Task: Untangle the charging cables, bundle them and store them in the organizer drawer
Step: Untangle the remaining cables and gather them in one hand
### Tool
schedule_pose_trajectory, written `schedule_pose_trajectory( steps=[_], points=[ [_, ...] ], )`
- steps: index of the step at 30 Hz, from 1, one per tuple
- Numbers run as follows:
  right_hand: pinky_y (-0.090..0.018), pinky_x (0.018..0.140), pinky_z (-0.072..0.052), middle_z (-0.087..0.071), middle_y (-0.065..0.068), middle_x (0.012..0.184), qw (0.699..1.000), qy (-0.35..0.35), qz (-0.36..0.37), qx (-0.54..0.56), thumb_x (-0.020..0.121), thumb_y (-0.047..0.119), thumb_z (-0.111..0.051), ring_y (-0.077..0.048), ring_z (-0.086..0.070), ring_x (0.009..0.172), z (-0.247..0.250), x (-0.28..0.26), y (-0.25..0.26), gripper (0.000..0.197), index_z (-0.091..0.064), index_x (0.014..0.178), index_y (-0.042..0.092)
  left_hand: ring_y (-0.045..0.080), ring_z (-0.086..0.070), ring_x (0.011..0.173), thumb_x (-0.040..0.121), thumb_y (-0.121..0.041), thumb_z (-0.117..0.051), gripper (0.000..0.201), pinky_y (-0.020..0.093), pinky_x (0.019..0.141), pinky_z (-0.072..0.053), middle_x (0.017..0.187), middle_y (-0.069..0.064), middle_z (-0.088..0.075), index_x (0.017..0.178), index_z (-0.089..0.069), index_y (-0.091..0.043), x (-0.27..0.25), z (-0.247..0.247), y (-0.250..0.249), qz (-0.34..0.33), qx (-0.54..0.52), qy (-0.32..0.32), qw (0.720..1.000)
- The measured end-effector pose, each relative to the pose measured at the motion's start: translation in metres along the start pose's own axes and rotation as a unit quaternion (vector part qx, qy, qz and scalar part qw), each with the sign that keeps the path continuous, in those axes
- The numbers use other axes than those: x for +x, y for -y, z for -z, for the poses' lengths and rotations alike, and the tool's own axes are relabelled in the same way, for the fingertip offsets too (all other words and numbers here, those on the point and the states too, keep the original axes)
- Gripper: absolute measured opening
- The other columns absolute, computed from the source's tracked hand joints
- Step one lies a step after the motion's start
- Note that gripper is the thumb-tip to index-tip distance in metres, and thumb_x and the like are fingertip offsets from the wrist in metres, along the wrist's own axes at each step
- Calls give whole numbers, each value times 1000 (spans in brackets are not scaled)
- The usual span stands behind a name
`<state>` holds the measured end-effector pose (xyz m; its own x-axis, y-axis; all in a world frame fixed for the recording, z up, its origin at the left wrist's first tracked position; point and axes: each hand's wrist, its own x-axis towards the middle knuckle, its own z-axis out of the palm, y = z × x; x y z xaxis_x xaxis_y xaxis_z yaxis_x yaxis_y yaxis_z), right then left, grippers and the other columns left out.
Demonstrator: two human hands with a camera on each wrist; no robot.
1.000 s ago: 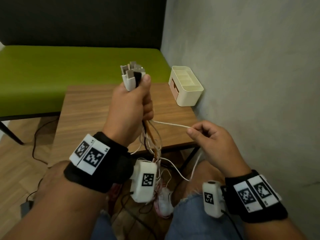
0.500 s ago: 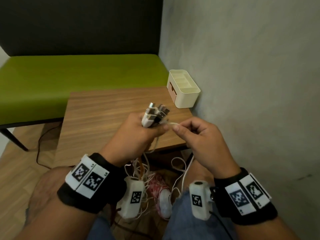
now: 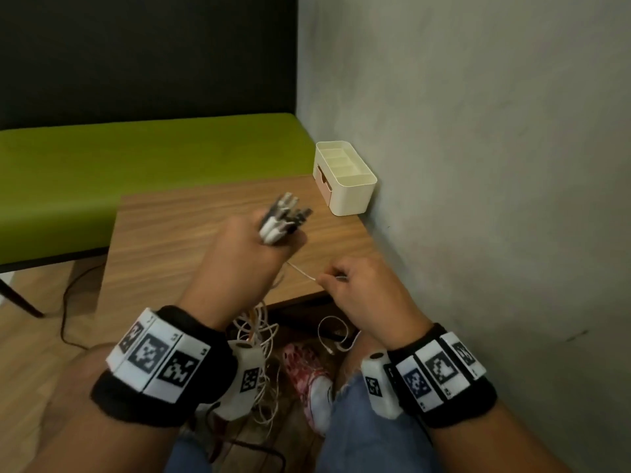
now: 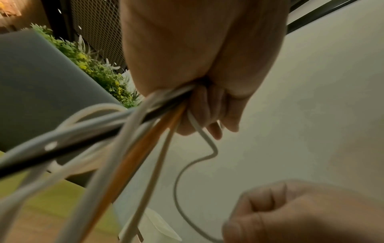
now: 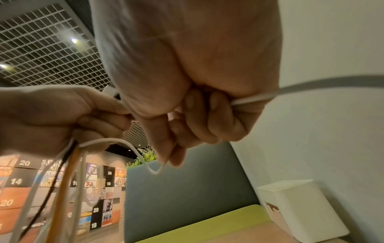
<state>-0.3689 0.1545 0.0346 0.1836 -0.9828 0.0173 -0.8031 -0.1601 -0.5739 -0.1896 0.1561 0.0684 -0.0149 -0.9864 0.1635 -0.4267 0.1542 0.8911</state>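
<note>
My left hand grips a bundle of charging cables in a fist, white, black and orange. Their plugs stick up above the fist, and the loose lengths hang down below the wrist. One thin white cable runs from the fist across to my right hand, which pinches it between thumb and fingers and holds it in the curled fingers. The cream organizer with a pink drawer front stands at the table's far right corner against the wall.
A small wooden table lies ahead, a green bench behind it, a grey wall close on the right. Both hands hover over the table's near edge. A black cord trails on the floor at left.
The left hand dropped from high to low, then rose a little with the bundle. The right hand closed in on the bundle, then drew away to the right with the white cable.
</note>
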Motion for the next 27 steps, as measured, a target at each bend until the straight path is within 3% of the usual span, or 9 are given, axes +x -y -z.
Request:
schedule_pose_trajectory(
  steps=[2,5,8,11,13,15,19,24,27],
  points=[
    [-34,71,-53,-69,7,81,998,14,17,63,93,38,-63,-11,-63,77,1,1,6,13,-71,91,28,2,-40,39,89,-25,-69,17,18,41,-31,45,-11,-50,75,-61,-20,1,-9,-2,-7,16,69,997],
    [-35,72,-53,-70,6,81,983,-12,32,179,90,30,-67,-9,-63,76,9,2,6,9,-68,83,36,7,-37,44,89,-29,-69,22,25,46,-30,51,-6,-47,76,-63,-13,5,-15,5,-5,37,121,992],
    [-33,75,-55,-70,9,86,959,-48,25,280,87,27,-72,-9,-65,81,17,3,-4,7,-69,89,34,4,-36,43,89,-31,-68,22,22,45,-29,48,-9,-46,73,-62,-16,2,-13,8,-12,41,115,992],
    [-20,64,-46,-62,13,75,949,-54,15,311,88,22,-72,1,-57,66,24,2,-16,5,-70,90,26,2,-35,39,89,-28,-69,28,23,46,-30,42,-12,-46,64,-57,-23,3,-7,9,3,26,63,998],
    [-21,60,-43,-59,14,66,953,-50,9,297,89,22,-71,1,-52,58,27,1,-25,3,-71,86,22,3,-34,39,88,-28,-69,29,25,46,-30,41,-11,-44,63,-55,-23,7,1,12,8,27,33,999],
    [-24,60,-41,-57,14,61,957,-40,2,289,90,23,-69,0,-49,56,27,0,-31,7,-73,84,22,3,-35,38,89,-25,-69,28,17,42,-28,40,-14,-44,64,-56,-23,10,11,14,8,35,5,999],
    [-31,73,-50,-69,2,78,967,-47,-11,252,90,28,-70,-7,-61,76,17,0,-29,8,-75,85,24,1,-39,39,89,-19,-70,23,13,41,-28,42,-13,-47,68,-60,-23,8,14,12,-3,34,-15,999],
    [-27,80,-51,-70,10,96,983,168,-52,48,92,38,-66,-9,-64,90,0,1,-22,11,-73,96,31,10,-33,42,93,-17,-64,21,26,45,-29,48,-11,-41,74,-54,-19,10,21,2,-8,-130,-60,990],
    [-30,91,-50,-66,13,112,975,211,-61,-27,91,41,-65,-9,-59,103,-1,1,-20,19,-72,108,35,12,-31,43,95,-14,-60,15,25,43,-29,52,-8,-38,82,-55,-19,11,25,-4,-10,-191,-28,981]
  ],
)
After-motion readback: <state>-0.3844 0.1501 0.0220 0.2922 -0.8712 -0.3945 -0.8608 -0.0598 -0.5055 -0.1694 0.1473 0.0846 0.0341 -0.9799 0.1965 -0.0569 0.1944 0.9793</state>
